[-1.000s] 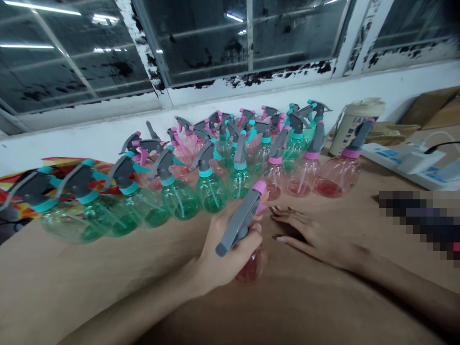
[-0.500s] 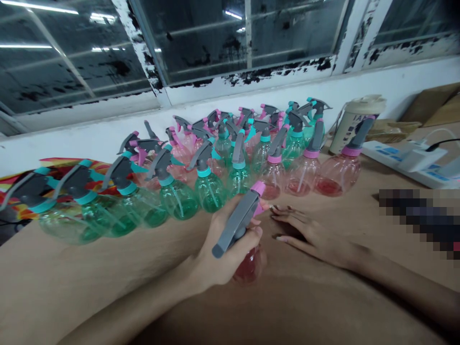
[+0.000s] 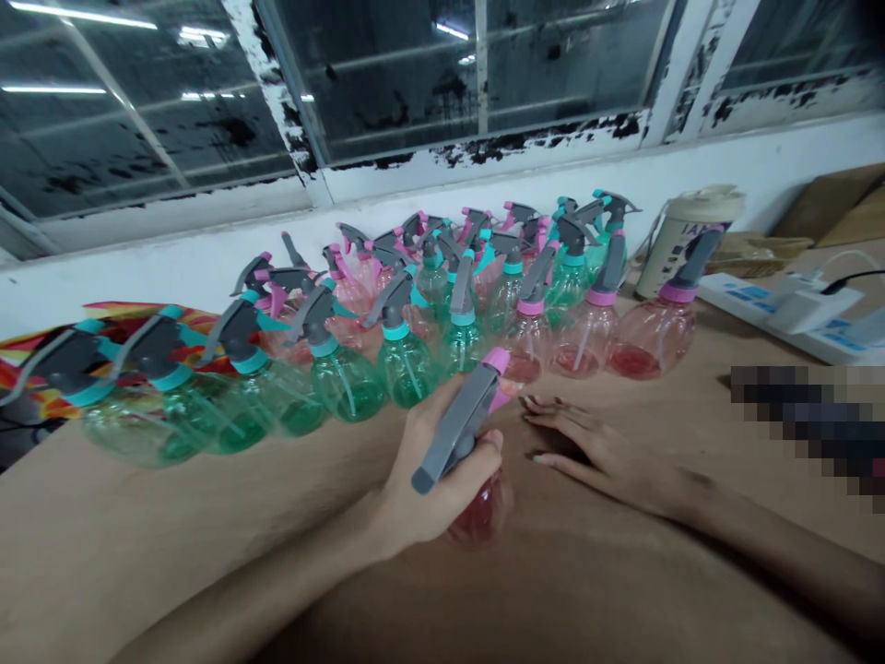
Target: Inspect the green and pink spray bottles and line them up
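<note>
Nothing visibly moved: left hand [image 3: 425,484] grips a pink bottle [image 3: 480,516], right hand [image 3: 612,461] lies unclenched near part-filled bottles [image 3: 577,355].

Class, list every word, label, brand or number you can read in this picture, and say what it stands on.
"IA", then a partly covered letter: on the cream cup; smaller marks below are unreadable.
Power strip: blue markings, too small to read.
Spray bottle in the left hand: no readable text.
Standing spray bottles: none readable.
</note>
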A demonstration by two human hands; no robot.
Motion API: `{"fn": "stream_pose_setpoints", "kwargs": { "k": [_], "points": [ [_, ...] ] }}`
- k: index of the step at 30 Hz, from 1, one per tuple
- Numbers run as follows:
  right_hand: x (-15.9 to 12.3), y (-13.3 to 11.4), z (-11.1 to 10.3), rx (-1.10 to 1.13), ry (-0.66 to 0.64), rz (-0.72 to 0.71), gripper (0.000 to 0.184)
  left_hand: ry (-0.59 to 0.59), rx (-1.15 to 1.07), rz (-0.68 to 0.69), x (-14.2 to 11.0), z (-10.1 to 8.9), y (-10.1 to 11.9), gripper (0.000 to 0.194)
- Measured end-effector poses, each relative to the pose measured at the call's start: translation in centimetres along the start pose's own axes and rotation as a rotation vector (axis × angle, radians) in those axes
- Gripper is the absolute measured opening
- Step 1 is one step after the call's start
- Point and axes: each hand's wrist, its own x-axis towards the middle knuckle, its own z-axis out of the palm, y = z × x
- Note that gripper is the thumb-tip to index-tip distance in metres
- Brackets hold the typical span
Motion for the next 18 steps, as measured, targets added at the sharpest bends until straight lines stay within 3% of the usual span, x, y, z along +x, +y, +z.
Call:
{"fn": "stream_pose_setpoints", "kwargs": {
  "k": [10, 18],
  "points": [
    [0.0, -0.12, -0.11, 0.012, 0.007, 0.013, 0.054, 0.03, 0.087, -0.017, -0.44, 0.32, -0.63, 0.007],
    [0.12, -0.27, -0.24, 0.009, -0.013, 0.01, 0.052, -0.005, 0.047, -0.024, 0.06, -0.18, 0.22, 0.005]
  ]
}}
